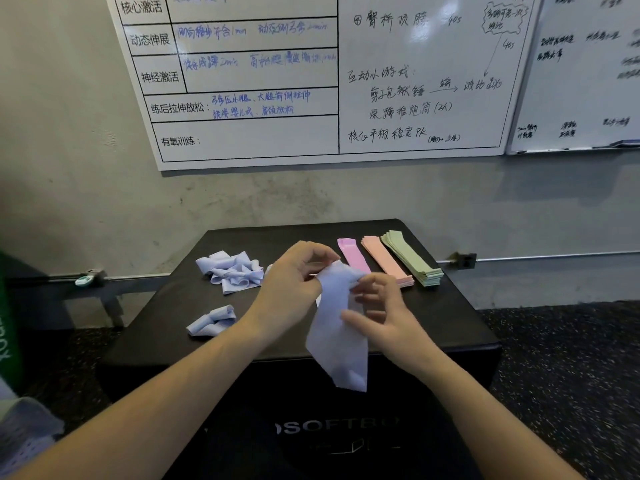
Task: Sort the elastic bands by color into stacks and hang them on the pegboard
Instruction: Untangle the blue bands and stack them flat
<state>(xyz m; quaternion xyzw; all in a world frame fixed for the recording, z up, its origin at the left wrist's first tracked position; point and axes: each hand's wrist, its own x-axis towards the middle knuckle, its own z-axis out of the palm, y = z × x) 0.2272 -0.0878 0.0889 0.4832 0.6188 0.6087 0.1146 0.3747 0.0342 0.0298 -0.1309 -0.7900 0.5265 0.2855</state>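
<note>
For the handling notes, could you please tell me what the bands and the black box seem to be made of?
Bands: thin, matte sheet, probably latex or similar rubber; the held one droops limp and the loose ones curl softly.
Box: likely foam under a smooth, faintly glossy vinyl-like cover; rounded edges and soft sheen, though I can't confirm it.

Bare box top [450,317] right of stacks [412,259]

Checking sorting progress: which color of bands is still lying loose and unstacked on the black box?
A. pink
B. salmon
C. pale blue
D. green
C: the pale blue bands lie crumpled in loose heaps on the black box, while the pink stack, salmon stack and green stack lie flat and tidy.
</note>
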